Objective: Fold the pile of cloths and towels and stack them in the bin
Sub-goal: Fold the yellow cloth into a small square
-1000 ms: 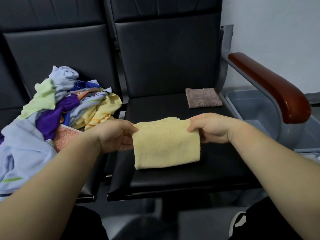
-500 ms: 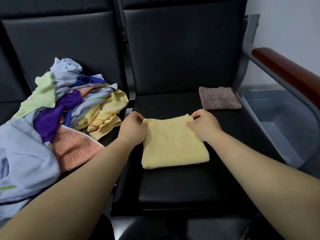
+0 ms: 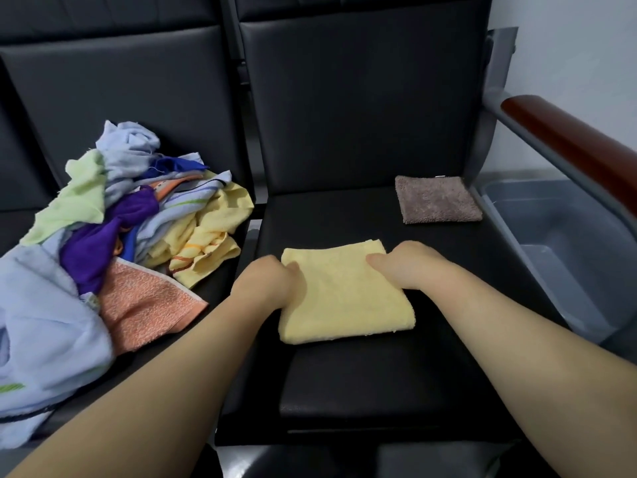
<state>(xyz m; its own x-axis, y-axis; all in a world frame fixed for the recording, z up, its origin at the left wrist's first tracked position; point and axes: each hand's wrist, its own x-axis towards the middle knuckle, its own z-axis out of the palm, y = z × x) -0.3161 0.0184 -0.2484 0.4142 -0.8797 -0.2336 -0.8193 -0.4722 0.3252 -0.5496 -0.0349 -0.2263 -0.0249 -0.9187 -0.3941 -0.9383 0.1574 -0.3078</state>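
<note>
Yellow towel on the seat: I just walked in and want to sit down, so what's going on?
A person is folding laundry. The left hand and right hand are on the folded yellow towel, which lies flat on the black seat; blur hides whether they pinch it. A folded brown cloth sits at the seat's back right corner, an unfolded pile waits on the next seat, and the grey bin stands right of the chair.
</note>
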